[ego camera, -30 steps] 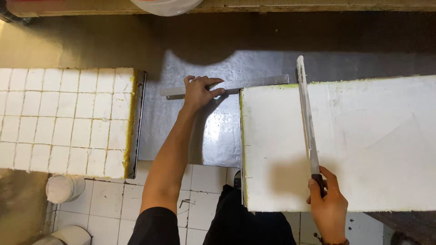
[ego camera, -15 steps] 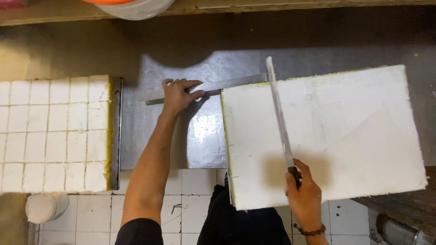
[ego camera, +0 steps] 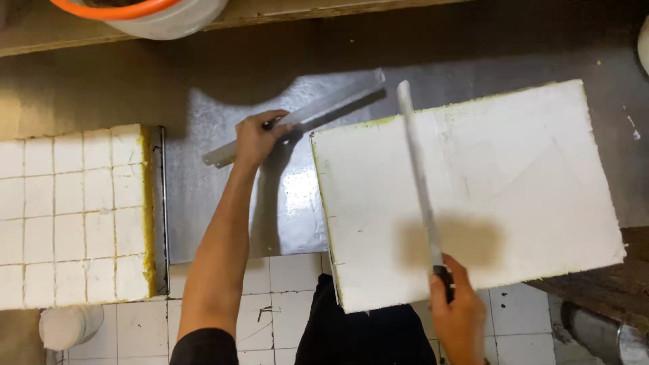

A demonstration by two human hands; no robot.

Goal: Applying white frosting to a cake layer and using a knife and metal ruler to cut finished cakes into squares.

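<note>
A large white-topped cake slab point(ego camera: 487, 182) with a yellow edge lies on the steel worktop point(ego camera: 209, 108). My right hand point(ego camera: 460, 311) grips the dark handle of a long knife point(ego camera: 418, 169), whose blade lies across the slab's left part, pointing away from me. My left hand point(ego camera: 255, 138) holds a long metal ruler point(ego camera: 318, 111), lifted and tilted just left of the slab's far-left corner.
A tray point(ego camera: 159, 196) at the left carries white cake cut into several squares point(ego camera: 67, 209). A white bucket with an orange rim point(ego camera: 155, 13) stands on a wooden shelf at the back. White floor tiles and a small white pot point(ego camera: 67, 324) show below.
My left hand has lifted the ruler off the worktop and swung it to a slant. The knife stays over the slab's left part, and the view has shifted.
</note>
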